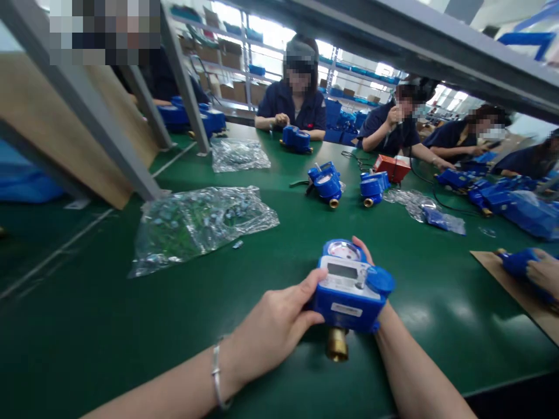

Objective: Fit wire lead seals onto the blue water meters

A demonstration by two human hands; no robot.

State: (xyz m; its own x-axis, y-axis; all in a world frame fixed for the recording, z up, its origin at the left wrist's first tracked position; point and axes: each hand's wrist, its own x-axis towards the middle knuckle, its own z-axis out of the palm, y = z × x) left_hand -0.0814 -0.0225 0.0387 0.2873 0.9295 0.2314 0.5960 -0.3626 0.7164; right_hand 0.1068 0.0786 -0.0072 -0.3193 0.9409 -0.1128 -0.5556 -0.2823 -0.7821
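Observation:
A blue water meter (349, 297) with a small grey display, a round dial and a brass pipe end is held over the green tabletop (183, 326). My left hand (279, 320) grips its left side, thumb and fingers pressed on the housing. My right hand (364, 250) is behind the meter's right side; one fingertip shows beside the dial and the rest is hidden by the housing. Farther back stand two more blue meters, one (326, 183) with a dark strap or cable at its left and another (372, 187) right of it.
To the left lie a clear bag of small parts (196, 224) and a smaller clear bag (240, 154). A red box (392, 169) with cables stands behind. Grey metal posts (186, 75) rise at left. Several co-workers sit opposite; a co-worker's hand (544, 273) holds a meter at far right.

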